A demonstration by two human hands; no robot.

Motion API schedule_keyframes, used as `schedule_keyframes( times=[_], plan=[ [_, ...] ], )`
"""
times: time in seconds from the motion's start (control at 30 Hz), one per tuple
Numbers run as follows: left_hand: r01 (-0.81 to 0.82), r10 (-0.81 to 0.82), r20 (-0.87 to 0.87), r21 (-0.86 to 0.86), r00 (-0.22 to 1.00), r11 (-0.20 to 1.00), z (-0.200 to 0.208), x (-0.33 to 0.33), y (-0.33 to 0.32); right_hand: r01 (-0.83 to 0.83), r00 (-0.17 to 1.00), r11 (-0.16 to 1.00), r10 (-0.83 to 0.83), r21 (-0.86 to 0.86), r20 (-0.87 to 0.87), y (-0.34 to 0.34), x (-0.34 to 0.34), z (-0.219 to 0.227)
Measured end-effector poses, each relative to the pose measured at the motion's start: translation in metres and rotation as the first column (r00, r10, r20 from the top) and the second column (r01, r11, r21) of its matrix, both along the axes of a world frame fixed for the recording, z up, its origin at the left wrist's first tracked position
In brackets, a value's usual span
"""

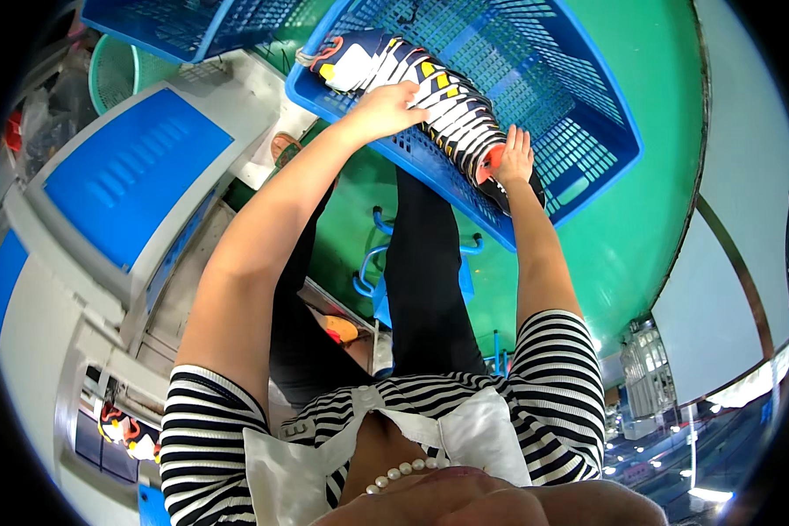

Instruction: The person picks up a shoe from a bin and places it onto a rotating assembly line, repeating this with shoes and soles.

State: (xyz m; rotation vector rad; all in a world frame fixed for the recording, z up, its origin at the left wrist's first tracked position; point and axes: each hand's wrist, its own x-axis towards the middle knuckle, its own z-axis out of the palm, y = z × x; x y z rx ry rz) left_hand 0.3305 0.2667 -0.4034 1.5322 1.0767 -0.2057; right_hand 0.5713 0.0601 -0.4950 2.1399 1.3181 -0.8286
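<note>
A long row of thin layered pieces [449, 101], white, black and yellow with some red, lies slantwise in a blue plastic basket [475, 206]. They look like nested shoe uppers, but I cannot be sure. My left hand [386, 110] bends over the row's near side left of its middle, thumb and forefinger apart on the layers, the other fingers partly hidden. At the right end, my right hand [515, 158] presses against the row with straight fingers; its thumb is mostly hidden. A looped cord [305, 58] shows at the row's left end.
Another blue basket [193, 26] is at the upper left, beside a light green basket [114, 74]. A grey machine with a blue panel [140, 180] stands on my left. Under the basket, blue stool legs [368, 263] rest on the green floor [666, 175]; a pale surface [710, 307] is right.
</note>
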Motion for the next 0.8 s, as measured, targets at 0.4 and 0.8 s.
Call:
schedule_keyframes(
  times=[0.4,0.8],
  plan=[
    [0.640,-0.326,-0.552,0.624,0.767,0.448,-0.115,0.070,-0.059,0.025,0.901,0.987,0.045,0.156,-0.431,0.019,0.024,-0.086],
    [0.269,-0.330,-0.073,0.752,0.941,0.601,-0.092,0.071,-0.011,-0.139,0.953,0.870,0.248,0.472,-0.175,0.035,0.026,0.035]
  ],
)
